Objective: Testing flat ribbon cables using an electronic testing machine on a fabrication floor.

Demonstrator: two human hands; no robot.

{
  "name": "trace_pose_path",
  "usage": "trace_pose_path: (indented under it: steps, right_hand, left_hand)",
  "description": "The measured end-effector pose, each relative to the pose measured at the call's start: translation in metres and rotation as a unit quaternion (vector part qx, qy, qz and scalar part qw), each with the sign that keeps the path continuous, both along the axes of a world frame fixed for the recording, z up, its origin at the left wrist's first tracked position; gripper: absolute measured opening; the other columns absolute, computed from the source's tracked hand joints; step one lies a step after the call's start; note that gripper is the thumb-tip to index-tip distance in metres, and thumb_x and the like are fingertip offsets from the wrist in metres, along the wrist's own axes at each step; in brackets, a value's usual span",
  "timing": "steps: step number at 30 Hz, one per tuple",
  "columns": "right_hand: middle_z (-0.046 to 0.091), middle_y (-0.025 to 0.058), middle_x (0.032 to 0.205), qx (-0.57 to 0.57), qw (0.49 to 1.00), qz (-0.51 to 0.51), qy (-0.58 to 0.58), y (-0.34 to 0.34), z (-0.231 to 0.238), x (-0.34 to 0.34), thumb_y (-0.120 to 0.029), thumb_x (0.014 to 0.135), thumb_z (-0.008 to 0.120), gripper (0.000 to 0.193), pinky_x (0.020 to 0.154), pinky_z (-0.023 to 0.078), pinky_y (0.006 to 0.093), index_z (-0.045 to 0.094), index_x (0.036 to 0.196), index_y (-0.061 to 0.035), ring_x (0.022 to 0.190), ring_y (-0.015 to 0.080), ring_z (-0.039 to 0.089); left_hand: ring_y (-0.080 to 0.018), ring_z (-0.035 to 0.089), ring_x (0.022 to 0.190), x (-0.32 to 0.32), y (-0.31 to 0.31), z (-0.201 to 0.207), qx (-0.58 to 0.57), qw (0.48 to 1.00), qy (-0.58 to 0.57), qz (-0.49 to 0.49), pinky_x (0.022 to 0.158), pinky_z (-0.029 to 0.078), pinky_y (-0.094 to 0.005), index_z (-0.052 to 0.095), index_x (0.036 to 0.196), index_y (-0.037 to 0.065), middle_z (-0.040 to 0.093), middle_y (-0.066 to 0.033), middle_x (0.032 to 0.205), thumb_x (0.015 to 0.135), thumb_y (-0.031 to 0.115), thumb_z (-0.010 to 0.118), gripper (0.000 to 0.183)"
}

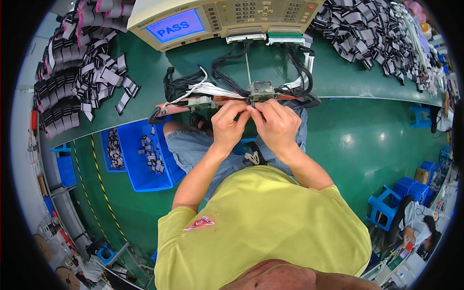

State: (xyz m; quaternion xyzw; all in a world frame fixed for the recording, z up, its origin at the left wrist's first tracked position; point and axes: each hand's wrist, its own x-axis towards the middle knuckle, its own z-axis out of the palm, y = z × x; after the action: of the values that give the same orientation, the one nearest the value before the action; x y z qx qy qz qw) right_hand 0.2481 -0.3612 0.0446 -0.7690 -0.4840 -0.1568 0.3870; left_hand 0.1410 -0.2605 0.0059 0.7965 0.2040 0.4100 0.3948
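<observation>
While two bare hands work at the front edge of the dark green worktop [147,67], I see the left hand [228,123] and the right hand [278,123] with fingertips drawn close together. Each grip is pinched tight, though I cannot tell what, if anything, sits between the fingers. Just beyond them is a small grey block with a clear top [262,88], by the worktop's edge; whether they touch it is hidden. Black wires [223,67] and thin white wires [220,91] crowd its left side, the black ones rising to a boxy beige instrument [217,35]. To my mind, a knuckle catching those wires could tug the block askew; a tiny part, pinched carelessly, could slip onto the faded blue denim legs [186,147] below.
</observation>
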Motion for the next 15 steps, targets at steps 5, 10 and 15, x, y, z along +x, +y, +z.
trace_pose_path:
  steps: [5, 10, 15]
  right_hand:
    - [0.064, 0.0005, 0.073, 0.006, 1.0, 0.008, 0.001, 0.001, -0.001, 0.001, -0.023, 0.083, 0.084, 0.016, 0.054, 0.047, 0.035, 0.072, 0.081, -0.0123, 0.061, 0.022, 0.065]
    - [0.064, 0.0007, 0.073, 0.004, 1.0, -0.005, 0.004, 0.001, -0.005, -0.002, -0.025, 0.083, 0.084, 0.018, 0.053, 0.047, 0.0353, 0.071, 0.08, -0.0126, 0.06, 0.0227, 0.064]
    - [0.062, 0.0014, 0.072, 0.06, 0.997, -0.04, 0.025, 0.007, -0.016, -0.005, -0.028, 0.085, 0.083, 0.024, 0.051, 0.045, 0.0361, 0.066, 0.08, -0.0127, 0.057, 0.0246, 0.062]
  left_hand:
    - [-0.0279, 0.071, 0.078, 0.0, 0.001, -0.002, -0.006, 1.0, 0.005, 0.002, 0.07, 0.056, -0.0338, 0.071, 0.094, -0.002, 0.072, -0.0122, 0.089, 0.083, -0.005, 0.079, 0.015]
    - [-0.0278, 0.071, 0.079, 0.0, 0.002, -0.003, 0.001, 1.0, 0.001, 0.008, 0.071, 0.056, -0.0338, 0.07, 0.094, -0.002, 0.072, -0.0122, 0.09, 0.083, -0.005, 0.079, 0.015]
    - [-0.0284, 0.071, 0.078, 0.008, -0.003, -0.003, -0.006, 0.999, 0.002, 0.032, 0.07, 0.056, -0.0346, 0.069, 0.093, -0.001, 0.072, -0.012, 0.088, 0.082, -0.006, 0.079, 0.015]
